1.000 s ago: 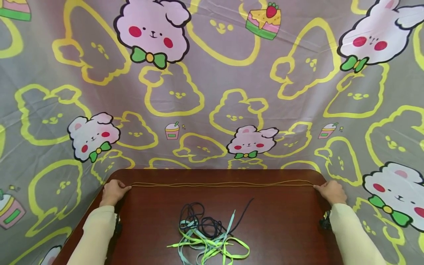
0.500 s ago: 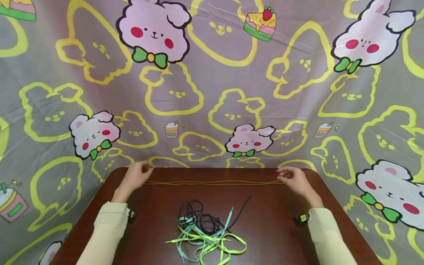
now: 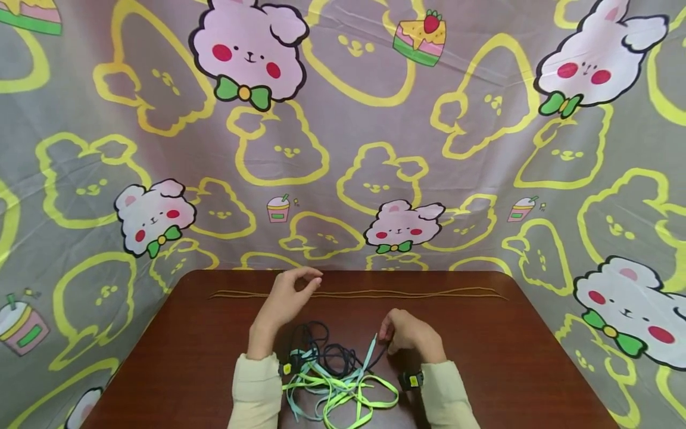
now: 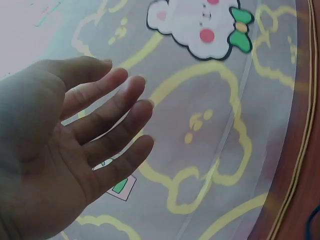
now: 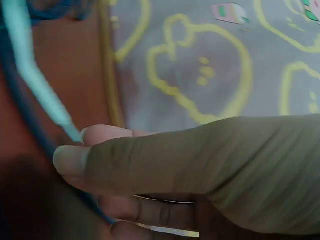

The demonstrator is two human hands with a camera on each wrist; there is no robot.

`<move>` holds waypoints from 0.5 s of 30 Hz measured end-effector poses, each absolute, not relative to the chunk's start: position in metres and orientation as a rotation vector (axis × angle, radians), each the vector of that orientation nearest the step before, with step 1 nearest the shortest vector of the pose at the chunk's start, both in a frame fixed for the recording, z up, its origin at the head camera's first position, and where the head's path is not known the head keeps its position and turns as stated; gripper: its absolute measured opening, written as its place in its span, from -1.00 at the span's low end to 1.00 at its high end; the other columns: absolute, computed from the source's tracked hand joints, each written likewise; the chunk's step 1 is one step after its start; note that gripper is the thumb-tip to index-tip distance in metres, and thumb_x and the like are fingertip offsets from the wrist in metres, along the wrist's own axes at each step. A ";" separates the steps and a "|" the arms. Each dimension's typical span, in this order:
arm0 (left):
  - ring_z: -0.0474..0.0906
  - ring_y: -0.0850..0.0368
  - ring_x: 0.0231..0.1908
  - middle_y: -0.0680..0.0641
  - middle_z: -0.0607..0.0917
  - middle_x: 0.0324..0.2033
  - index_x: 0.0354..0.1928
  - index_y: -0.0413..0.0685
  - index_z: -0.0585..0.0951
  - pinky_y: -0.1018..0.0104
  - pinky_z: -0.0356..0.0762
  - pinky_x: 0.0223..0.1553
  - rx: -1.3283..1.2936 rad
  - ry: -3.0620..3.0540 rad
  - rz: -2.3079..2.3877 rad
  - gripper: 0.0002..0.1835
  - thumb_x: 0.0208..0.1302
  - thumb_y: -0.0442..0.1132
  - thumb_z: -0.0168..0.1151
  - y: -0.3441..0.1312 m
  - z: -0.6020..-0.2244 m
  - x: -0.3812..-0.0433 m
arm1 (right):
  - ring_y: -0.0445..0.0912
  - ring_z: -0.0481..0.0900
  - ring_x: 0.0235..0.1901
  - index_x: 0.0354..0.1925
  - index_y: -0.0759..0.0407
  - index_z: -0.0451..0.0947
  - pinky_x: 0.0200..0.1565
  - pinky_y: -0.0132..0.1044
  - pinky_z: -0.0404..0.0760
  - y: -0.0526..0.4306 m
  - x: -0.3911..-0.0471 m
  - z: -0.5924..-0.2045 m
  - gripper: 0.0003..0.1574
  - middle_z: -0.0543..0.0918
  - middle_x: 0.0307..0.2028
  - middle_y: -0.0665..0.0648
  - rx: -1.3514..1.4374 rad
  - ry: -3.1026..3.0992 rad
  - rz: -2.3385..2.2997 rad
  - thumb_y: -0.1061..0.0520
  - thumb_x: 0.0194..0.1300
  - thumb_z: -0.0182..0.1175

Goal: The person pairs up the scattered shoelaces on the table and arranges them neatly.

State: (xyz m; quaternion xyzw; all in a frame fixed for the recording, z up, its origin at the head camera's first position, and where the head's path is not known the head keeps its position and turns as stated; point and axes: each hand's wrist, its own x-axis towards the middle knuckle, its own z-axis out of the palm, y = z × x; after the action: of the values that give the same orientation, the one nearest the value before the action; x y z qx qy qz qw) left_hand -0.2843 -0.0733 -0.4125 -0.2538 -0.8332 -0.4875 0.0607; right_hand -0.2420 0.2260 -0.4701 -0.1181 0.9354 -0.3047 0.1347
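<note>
A tangled pile of shoelaces lies at the middle front of the table: a navy round lace (image 3: 343,356), a light blue flat lace (image 3: 370,356) and a neon yellow-green flat lace (image 3: 387,406). My right hand (image 3: 411,335) is at the right of the pile, fingers loosely bent beside the light blue lace's tip (image 5: 70,131); the navy lace (image 5: 31,117) passes behind its fingertips. No firm pinch shows. My left hand (image 3: 284,301) hovers left of and behind the pile, holding nothing, its fingers (image 4: 135,117) spread and relaxed. Behind it, a brown lace (image 3: 396,293) stretches doubled across the far table.
The dark red-brown table (image 3: 498,357) ends at a rounded far edge. A grey cloth (image 3: 332,131) printed with rabbits and yellow outlines hangs behind and at both sides. Each wrist wears a small black camera mount (image 3: 411,380).
Both hands have let go of the brown lace's ends and moved inward. My right hand has come forward to the pile; my left has reached the pile's far left side. The brown lace stays stretched out.
</note>
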 end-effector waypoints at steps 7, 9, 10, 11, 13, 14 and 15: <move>0.69 0.10 -0.20 0.09 0.75 -0.26 0.00 0.04 0.71 0.18 0.64 -0.14 -0.781 -2.445 -1.559 -0.84 0.49 -0.20 0.22 -0.065 -0.429 -0.269 | -0.13 0.41 -0.57 -0.57 0.18 0.64 -0.51 -0.26 0.46 0.212 -0.240 -0.488 -0.68 0.57 -0.58 0.02 -0.414 2.703 -0.810 0.52 -0.09 0.50; 0.70 0.12 -0.19 0.12 0.75 -0.25 -0.01 0.05 0.71 0.20 0.63 -0.14 -0.787 -2.464 -1.545 -0.84 0.49 -0.21 0.23 -0.061 -0.432 -0.268 | -0.14 0.40 -0.59 -0.62 0.17 0.64 -0.51 -0.27 0.44 0.210 -0.239 -0.488 -0.68 0.57 -0.61 -0.01 -0.437 2.695 -0.785 0.51 -0.05 0.48; 0.70 0.14 -0.18 0.13 0.75 -0.24 -0.01 0.06 0.71 0.21 0.63 -0.13 -0.798 -2.474 -1.542 -0.84 0.49 -0.21 0.23 -0.059 -0.433 -0.267 | -0.14 0.40 -0.59 -0.63 0.16 0.64 -0.51 -0.27 0.44 0.209 -0.238 -0.487 -0.68 0.57 -0.62 -0.02 -0.438 2.692 -0.769 0.50 -0.02 0.46; 0.70 0.15 -0.16 0.13 0.75 -0.22 0.00 0.06 0.71 0.21 0.62 -0.12 -0.819 -2.483 -1.537 -0.84 0.49 -0.20 0.22 -0.056 -0.432 -0.266 | -0.14 0.40 -0.59 -0.64 0.15 0.64 -0.50 -0.27 0.43 0.209 -0.237 -0.485 -0.67 0.57 -0.62 -0.03 -0.436 2.690 -0.747 0.49 0.00 0.45; 0.70 0.18 -0.14 0.14 0.75 -0.17 0.03 0.08 0.71 0.19 0.62 -0.09 -0.863 -2.497 -1.519 -0.82 0.49 -0.18 0.22 -0.050 -0.430 -0.262 | -0.14 0.40 -0.58 -0.64 0.13 0.63 -0.49 -0.26 0.43 0.208 -0.234 -0.480 -0.66 0.56 -0.63 -0.04 -0.431 2.694 -0.711 0.48 0.05 0.43; 0.69 0.19 -0.13 0.15 0.75 -0.15 0.03 0.09 0.70 0.19 0.61 -0.07 -0.887 -2.499 -1.508 -0.82 0.50 -0.16 0.22 -0.047 -0.428 -0.259 | -0.14 0.40 -0.58 -0.64 0.12 0.62 -0.49 -0.26 0.42 0.208 -0.232 -0.476 -0.65 0.55 -0.63 -0.04 -0.439 2.704 -0.695 0.47 0.07 0.42; 0.69 0.21 -0.12 0.15 0.75 -0.13 0.04 0.10 0.70 0.18 0.61 -0.07 -0.905 -2.500 -1.500 -0.81 0.50 -0.14 0.21 -0.043 -0.425 -0.256 | -0.14 0.40 -0.58 -0.63 0.11 0.61 -0.49 -0.26 0.42 0.208 -0.230 -0.471 -0.65 0.54 -0.62 -0.05 -0.444 2.710 -0.683 0.46 0.09 0.41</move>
State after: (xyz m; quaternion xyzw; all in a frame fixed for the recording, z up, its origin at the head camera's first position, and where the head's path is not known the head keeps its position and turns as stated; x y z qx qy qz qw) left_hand -0.2562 -0.0434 -0.4252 -0.2962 -0.8181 -0.4909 0.0444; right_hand -0.2299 0.2079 -0.4713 -0.1549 0.9461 -0.2384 0.1551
